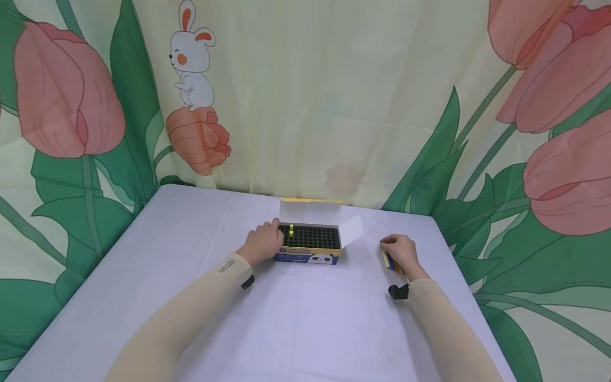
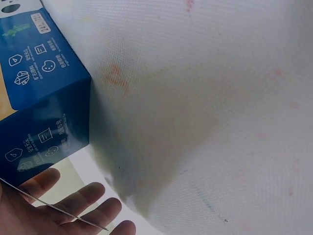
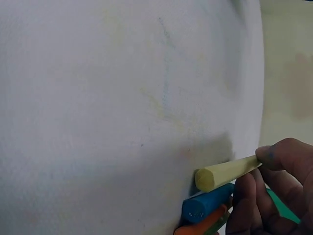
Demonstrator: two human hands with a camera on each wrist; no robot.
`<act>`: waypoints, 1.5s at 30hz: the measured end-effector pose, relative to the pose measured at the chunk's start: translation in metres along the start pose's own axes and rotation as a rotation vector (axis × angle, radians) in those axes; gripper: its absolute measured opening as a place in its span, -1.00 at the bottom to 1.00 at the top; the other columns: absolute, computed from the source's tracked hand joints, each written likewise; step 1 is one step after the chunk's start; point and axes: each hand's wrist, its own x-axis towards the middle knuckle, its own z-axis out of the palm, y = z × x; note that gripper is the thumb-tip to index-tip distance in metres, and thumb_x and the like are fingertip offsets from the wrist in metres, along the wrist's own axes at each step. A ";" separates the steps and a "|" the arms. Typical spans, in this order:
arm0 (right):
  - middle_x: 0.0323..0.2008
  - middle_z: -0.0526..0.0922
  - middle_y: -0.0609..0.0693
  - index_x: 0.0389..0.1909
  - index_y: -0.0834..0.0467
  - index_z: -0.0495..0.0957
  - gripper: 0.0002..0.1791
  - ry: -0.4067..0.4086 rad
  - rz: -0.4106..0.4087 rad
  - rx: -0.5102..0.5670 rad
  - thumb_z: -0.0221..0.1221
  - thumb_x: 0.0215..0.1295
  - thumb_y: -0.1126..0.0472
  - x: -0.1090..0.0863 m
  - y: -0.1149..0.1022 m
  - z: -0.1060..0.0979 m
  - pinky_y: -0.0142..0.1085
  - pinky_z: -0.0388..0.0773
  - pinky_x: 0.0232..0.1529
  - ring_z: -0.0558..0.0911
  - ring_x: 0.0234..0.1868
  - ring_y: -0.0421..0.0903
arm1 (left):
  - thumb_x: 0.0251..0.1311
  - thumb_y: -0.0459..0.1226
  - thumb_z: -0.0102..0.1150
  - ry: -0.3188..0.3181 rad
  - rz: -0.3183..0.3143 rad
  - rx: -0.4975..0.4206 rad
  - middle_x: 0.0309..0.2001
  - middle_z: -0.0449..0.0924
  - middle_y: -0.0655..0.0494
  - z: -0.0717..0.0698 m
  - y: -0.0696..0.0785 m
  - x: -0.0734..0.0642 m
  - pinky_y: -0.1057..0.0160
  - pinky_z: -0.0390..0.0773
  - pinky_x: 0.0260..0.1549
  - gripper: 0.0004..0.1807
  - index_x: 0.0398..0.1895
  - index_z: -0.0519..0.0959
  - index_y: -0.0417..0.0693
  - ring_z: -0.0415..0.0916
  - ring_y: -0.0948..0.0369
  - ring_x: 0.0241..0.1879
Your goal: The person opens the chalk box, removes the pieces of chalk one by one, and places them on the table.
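Observation:
A blue-and-yellow chalk box (image 1: 307, 257) stands with its lid raised; a black grid of holes (image 1: 317, 237) fills its top. Two yellow sticks (image 1: 291, 233) stand upright toward the grid's left side. My left hand (image 1: 262, 241) rests against the box's left end, its fingers (image 2: 80, 197) extended beside the blue wall; its thumb is hidden in the left wrist view. Off to the right, my right hand (image 1: 402, 251) pinches the far end of a pale yellow chalk stick (image 3: 227, 174) between thumb and finger. Beside that lie a blue chalk (image 3: 208, 203) and an orange chalk (image 3: 203, 225).
A white side flap (image 1: 351, 229) sticks out from the box's right end, toward the loose chalks. The lid (image 1: 310, 210) leans up at the back. Behind the white-covered table (image 1: 305, 318) hangs a curtain (image 1: 305, 106) printed with tulips and a rabbit.

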 end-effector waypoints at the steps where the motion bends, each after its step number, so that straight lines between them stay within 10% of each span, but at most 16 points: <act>1: 0.20 0.59 0.30 0.16 0.26 0.64 -0.60 0.008 -0.004 -0.012 0.17 0.47 0.10 -0.001 0.000 0.000 0.10 0.51 0.21 0.52 0.14 0.20 | 0.52 -0.12 -0.40 -0.003 0.001 0.000 -0.04 0.58 -0.19 0.000 0.000 0.000 -0.19 0.63 -0.02 -0.45 0.39 0.33 -0.22 0.59 -0.10 -0.09; 24: 0.08 0.68 0.26 0.12 0.26 0.65 -0.65 0.162 -0.092 -0.015 0.15 0.49 0.12 -0.005 -0.006 -0.011 0.04 0.61 0.12 0.62 0.06 0.17 | 0.53 -0.12 -0.41 -0.023 0.000 -0.005 0.02 0.57 -0.21 -0.004 0.007 -0.001 -0.14 0.61 0.06 -0.43 0.43 0.30 -0.23 0.58 -0.10 -0.03; 35: -0.14 0.78 0.12 -0.02 0.14 0.73 -0.73 0.394 -0.378 0.138 0.30 0.41 0.07 -0.035 -0.083 -0.008 -0.17 0.61 -0.17 0.72 -0.12 0.06 | 0.51 -0.15 -0.39 0.021 0.018 0.042 -0.07 0.57 -0.25 -0.004 0.007 -0.005 -0.18 0.58 0.02 -0.47 0.31 0.38 -0.27 0.56 -0.14 -0.11; 45: -0.15 0.81 -0.01 -0.02 0.08 0.77 -0.74 0.140 -0.524 0.097 0.34 0.37 0.06 -0.066 -0.163 0.062 -0.13 0.71 -0.10 0.76 -0.13 -0.05 | 0.48 -0.22 -0.36 0.093 0.092 0.089 0.19 0.53 -0.36 -0.004 0.005 -0.005 -0.19 0.11 0.53 -0.49 0.17 0.45 -0.43 0.39 -0.21 0.36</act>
